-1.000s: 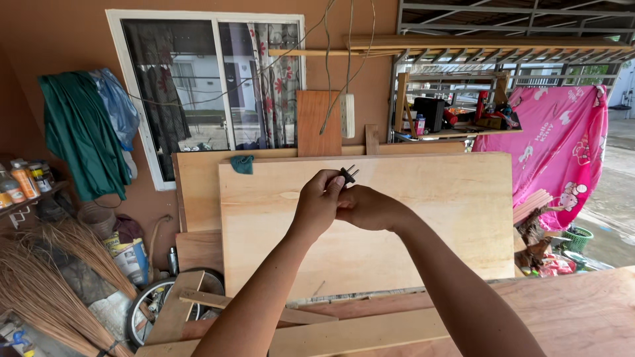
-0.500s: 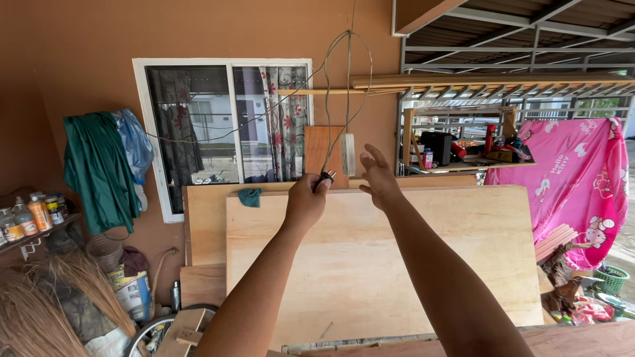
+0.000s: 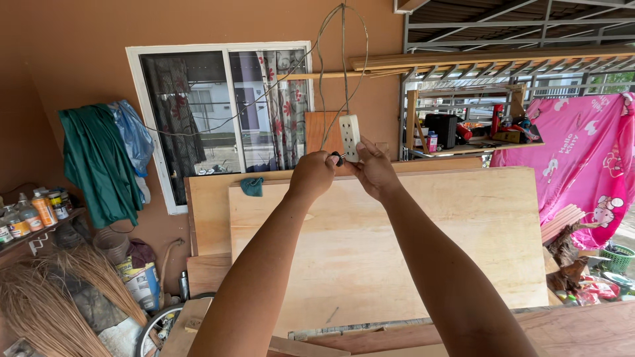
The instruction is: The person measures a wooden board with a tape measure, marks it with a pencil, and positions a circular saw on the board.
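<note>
Both arms have gone up: the hands, earlier joined low against the plywood sheet (image 3: 390,244), now reach above its top edge. The right hand (image 3: 376,170) steadies the hanging white power strip (image 3: 349,137), newly in sight, while the left hand (image 3: 312,175) brings a black plug (image 3: 337,158) to its foot.

A row of small bottles and cans (image 3: 33,213) stands on a shelf at the far left — orange, white and dark, with coloured labels too small to make out. Below, near the brooms, a white bucket (image 3: 141,283) carries a yellow-and-blue label. On the back shelf at right sit a small blue-and-white carton (image 3: 432,141) and red containers (image 3: 497,120) — details blurred.
</note>
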